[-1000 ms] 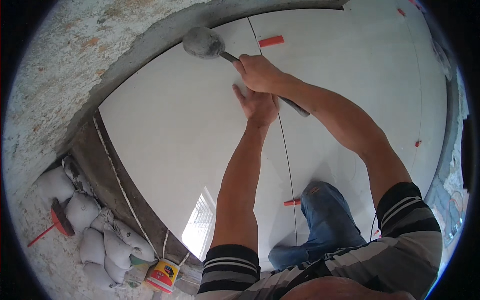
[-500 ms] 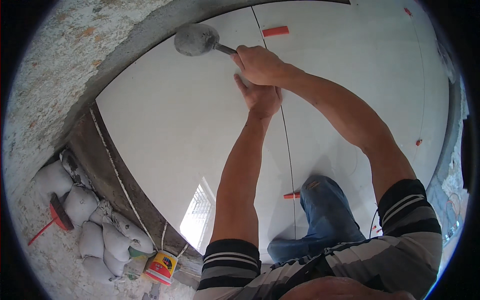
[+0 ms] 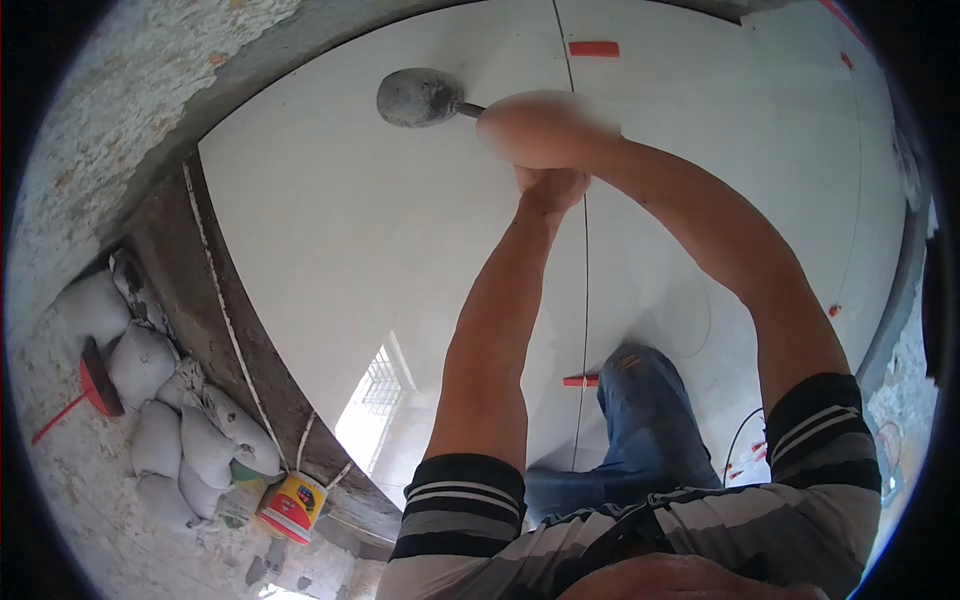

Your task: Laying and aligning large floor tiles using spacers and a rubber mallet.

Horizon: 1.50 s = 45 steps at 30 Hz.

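A rubber mallet (image 3: 420, 98) with a thick grey, dusty head is held over the glossy white floor tiles (image 3: 330, 220). My right hand (image 3: 545, 130), partly blurred, is closed round its short handle; the head points left. Directly below it, at the dark joint between two tiles, is my left hand (image 3: 555, 185). The right hand covers its fingers, so their pose is hidden. Red wedges (image 3: 594, 49) lie on the joint, one beyond my hands and another beside my jeans-clad knee (image 3: 640, 375).
A rough, unplastered wall (image 3: 130, 130) curves along the left. Filled white sacks (image 3: 155, 440), a red-handled brush (image 3: 100, 380) and a red-and-yellow bucket (image 3: 293, 507) stand at lower left. A thin string with red ends (image 3: 835, 310) runs along the right tile.
The mallet head has shifted slightly right and nearer in the picture. The left hand's fingers, visible before, are now behind the right hand. The whole view has shifted a little.
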### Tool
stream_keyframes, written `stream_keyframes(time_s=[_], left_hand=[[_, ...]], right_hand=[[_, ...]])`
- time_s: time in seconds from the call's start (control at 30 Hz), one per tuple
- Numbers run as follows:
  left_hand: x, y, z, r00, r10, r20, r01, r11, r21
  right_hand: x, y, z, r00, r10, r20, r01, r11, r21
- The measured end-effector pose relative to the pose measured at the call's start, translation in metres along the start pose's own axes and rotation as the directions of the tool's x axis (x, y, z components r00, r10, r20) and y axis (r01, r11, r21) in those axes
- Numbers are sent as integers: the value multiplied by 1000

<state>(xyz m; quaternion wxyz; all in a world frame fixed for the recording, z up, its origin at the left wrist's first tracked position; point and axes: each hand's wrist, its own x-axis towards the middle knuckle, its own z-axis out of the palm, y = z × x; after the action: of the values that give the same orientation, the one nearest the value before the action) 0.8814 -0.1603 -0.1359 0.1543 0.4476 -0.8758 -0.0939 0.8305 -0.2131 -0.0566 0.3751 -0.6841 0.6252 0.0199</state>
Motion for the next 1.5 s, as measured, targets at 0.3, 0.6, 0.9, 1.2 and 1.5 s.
stream_keyframes(time_s=[0.3, 0.6, 0.9, 1.2, 1.5], left_hand=[[-15, -10, 15, 994, 102, 29, -106, 975, 195], [-14, -9, 21, 997, 72, 1, -72, 992, 100], [-9, -5, 6, 998, 6, 62, -9, 999, 53], [-13, -5, 5, 998, -33, 49, 29, 996, 89], [-11, 1, 2, 998, -35, 58, 33, 999, 36]], right_hand=[[6, -40, 18, 974, -227, 17, 226, 972, 67], [11, -42, 23, 956, -285, 66, 273, 950, 150], [-1, 25, -15, 987, -144, -73, 111, 934, -339], [16, 109, -49, 969, 33, -245, -86, 974, -209], [9, 88, -77, 959, 264, -108, -277, 950, -143]])
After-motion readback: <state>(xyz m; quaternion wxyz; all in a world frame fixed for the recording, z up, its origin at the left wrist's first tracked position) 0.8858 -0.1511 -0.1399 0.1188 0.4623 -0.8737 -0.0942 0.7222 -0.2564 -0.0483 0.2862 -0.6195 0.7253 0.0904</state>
